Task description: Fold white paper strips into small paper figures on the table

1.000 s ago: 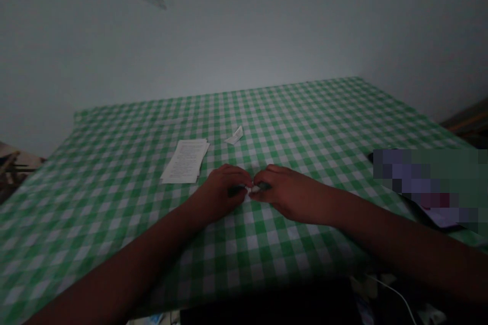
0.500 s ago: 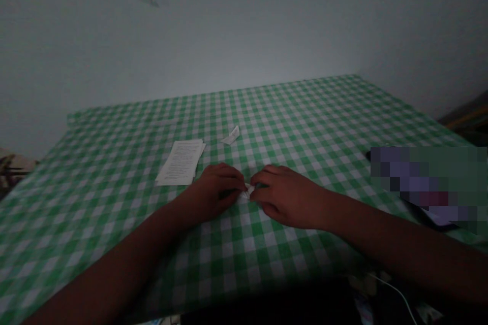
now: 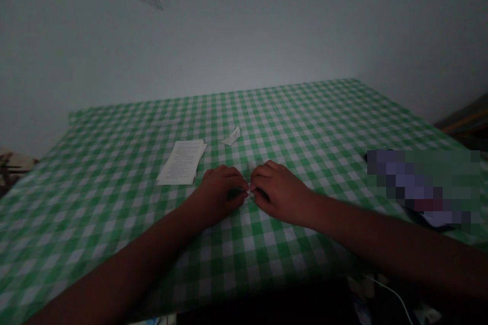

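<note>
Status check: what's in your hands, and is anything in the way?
Left hand and right hand meet at centre. Fingertips pinch small white paper piece, mostly hidden. Printed sheets beside left hand, paper scrap beyond; neither in the way.

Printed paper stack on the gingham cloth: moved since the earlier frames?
No. The printed paper stack keeps its place beside the small paper slip; both only shift together in frame as the view moves.

Small white paper piece [image 3: 249, 193], creased and largely concealed, is pinched at scene centre between the left hand [image 3: 219, 195] and right hand [image 3: 278, 194].
</note>
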Motion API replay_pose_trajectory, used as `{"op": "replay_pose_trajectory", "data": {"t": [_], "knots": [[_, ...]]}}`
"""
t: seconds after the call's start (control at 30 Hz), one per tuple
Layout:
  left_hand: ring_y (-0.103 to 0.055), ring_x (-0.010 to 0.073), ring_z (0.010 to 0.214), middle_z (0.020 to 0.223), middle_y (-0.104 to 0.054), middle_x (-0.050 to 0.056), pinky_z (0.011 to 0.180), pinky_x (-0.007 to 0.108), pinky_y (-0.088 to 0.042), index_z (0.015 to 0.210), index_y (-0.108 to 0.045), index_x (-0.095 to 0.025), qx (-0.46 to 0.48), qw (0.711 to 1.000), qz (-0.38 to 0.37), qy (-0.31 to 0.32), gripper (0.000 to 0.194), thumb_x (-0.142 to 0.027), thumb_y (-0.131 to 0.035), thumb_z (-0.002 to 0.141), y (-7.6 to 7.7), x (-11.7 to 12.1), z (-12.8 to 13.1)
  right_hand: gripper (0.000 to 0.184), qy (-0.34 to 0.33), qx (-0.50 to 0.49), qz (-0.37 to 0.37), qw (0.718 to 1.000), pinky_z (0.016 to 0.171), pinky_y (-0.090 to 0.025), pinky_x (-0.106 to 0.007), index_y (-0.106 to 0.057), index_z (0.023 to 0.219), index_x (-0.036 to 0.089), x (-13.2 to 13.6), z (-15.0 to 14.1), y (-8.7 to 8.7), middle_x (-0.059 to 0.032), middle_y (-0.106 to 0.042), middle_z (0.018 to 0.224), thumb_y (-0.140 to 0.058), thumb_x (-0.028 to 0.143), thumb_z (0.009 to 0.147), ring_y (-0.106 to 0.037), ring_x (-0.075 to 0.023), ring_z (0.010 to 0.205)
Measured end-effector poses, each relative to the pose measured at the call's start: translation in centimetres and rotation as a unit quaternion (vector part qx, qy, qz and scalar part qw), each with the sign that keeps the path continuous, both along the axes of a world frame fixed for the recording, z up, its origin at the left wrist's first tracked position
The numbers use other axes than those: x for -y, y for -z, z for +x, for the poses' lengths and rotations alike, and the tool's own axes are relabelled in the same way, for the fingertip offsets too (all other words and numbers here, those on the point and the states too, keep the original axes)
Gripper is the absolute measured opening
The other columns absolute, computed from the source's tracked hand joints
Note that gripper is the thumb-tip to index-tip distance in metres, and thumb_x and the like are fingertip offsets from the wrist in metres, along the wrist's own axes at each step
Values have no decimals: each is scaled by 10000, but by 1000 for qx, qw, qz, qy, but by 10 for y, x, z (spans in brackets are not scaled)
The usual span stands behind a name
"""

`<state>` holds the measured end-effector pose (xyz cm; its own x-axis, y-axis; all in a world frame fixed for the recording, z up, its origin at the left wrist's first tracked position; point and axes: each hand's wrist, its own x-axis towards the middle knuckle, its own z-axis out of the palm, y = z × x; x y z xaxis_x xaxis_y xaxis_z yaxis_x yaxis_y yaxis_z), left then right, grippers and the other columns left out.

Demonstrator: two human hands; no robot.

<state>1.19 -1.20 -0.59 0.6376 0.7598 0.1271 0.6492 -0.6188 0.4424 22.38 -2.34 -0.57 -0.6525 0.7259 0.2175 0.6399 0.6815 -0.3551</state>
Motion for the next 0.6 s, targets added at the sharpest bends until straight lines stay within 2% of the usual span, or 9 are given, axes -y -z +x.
{"op": "replay_pose_trajectory", "data": {"t": [0.17,0.47,0.6], "knots": [[-587,222,1008,1031,-684,31,926,408,-434,991,-712,-248,7,1000,-12,16,139,-226,-667,861,1,-1,-2,116,38,-3,-5,999,826,-408,-365,-653,889,172,3,-5,4,-57,-634,920,-601,275,883,-508,-223,925],[-592,206,1028,1049,-679,39,943,390,-429,1071,-713,-247,26,996,-29,81,188,-231,-632,902,-2,-6,-14,127,20,-1,-2,1000,857,-384,-371,-674,957,181,-5,5,5,-56,-638,983,-557,213,919,-508,-216,964],[-587,205,972,961,-683,31,894,382,-420,966,-725,-228,19,998,-3,60,116,-230,-624,910,-2,-4,-7,138,9,-5,-10,1000,867,-379,-381,-685,982,193,-7,7,4,-59,-634,1006,-567,224,919,-500,-220,978]]}}
